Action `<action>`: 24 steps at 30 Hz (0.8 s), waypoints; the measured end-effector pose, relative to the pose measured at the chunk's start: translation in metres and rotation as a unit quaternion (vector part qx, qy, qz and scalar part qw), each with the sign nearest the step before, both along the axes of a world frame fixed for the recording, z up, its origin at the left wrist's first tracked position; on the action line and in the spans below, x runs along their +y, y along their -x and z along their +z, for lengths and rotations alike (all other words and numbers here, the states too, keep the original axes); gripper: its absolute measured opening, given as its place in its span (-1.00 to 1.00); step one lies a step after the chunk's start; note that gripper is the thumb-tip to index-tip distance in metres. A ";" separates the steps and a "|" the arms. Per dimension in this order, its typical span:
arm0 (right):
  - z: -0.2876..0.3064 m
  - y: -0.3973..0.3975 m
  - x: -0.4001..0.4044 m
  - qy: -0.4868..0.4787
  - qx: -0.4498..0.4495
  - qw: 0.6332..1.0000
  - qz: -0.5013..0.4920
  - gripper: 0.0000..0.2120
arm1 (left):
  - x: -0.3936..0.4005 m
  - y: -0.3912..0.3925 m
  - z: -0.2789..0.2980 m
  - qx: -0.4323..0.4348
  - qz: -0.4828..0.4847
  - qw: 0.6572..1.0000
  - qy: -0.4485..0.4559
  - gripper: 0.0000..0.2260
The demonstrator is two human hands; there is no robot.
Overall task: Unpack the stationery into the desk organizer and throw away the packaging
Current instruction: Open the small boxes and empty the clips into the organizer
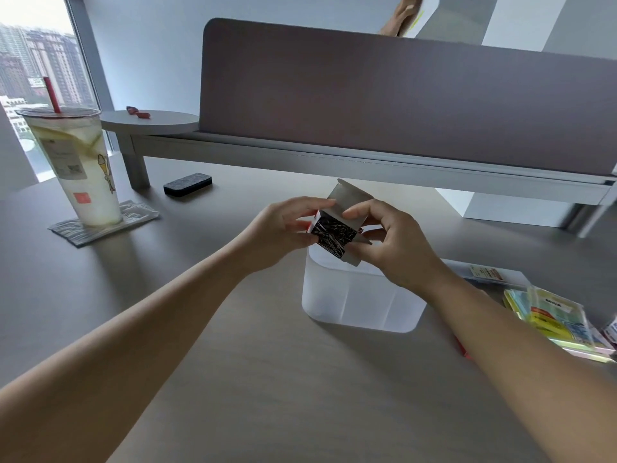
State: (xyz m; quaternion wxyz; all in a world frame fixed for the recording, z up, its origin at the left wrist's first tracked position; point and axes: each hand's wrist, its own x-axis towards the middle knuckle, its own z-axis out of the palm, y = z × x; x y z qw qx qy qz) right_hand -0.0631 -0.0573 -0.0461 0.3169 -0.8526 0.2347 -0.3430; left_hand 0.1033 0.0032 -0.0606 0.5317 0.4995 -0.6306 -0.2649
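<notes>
A small cardboard box of paper clips is held between both hands above the frosted white desk organizer. Its top flap stands up and the tangled clips show inside. My left hand grips the box's left side. My right hand holds the right side, thumb resting on the raised flap. The box tilts toward me over the organizer's rear left corner. The organizer's compartments are seen only through its translucent walls.
A packet of coloured sticky notes and other packaged stationery lie at the right. A tall iced drink stands on a coaster at the left, a dark eraser behind it. A grey partition closes the desk's back.
</notes>
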 end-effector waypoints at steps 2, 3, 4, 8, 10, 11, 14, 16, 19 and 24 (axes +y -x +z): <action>0.000 0.000 0.000 -0.001 -0.002 1.000 -0.001 -0.72 | -0.001 -0.001 -0.001 0.006 0.003 1.000 0.000 -0.43; 0.000 0.000 0.000 -0.001 -0.004 1.000 -0.003 -0.71 | -0.001 -0.001 -0.001 0.006 0.004 1.000 0.000 -0.43; 0.000 0.000 0.000 -0.002 -0.005 1.000 -0.005 -0.71 | -0.002 -0.001 -0.001 0.007 0.005 1.000 0.000 -0.43; 0.001 0.001 0.002 -0.002 -0.010 1.000 -0.005 -0.69 | -0.001 0.000 -0.004 0.009 0.000 1.000 0.008 -0.46; 0.002 0.001 0.003 0.006 -0.011 1.000 -0.005 -0.69 | 0.001 0.000 -0.005 -0.001 0.005 1.000 0.021 -0.48; 0.002 0.001 0.003 0.010 -0.011 1.000 -0.006 -0.69 | 0.001 0.001 -0.005 -0.006 0.006 1.000 0.026 -0.48; 0.002 0.002 0.005 0.020 -0.009 1.000 -0.009 -0.67 | 0.003 0.003 -0.005 -0.010 0.005 1.000 0.029 -0.48; 0.001 0.002 0.005 0.028 -0.008 0.999 -0.012 -0.67 | 0.004 0.005 -0.005 -0.004 0.005 1.000 0.028 -0.50; 0.000 0.003 0.005 0.032 -0.006 0.999 -0.018 -0.66 | 0.003 0.007 -0.006 0.002 0.000 1.000 0.029 -0.52; 0.000 0.003 0.005 0.030 -0.001 0.999 -0.024 -0.67 | 0.001 0.007 -0.006 0.022 -0.001 1.000 0.011 -0.52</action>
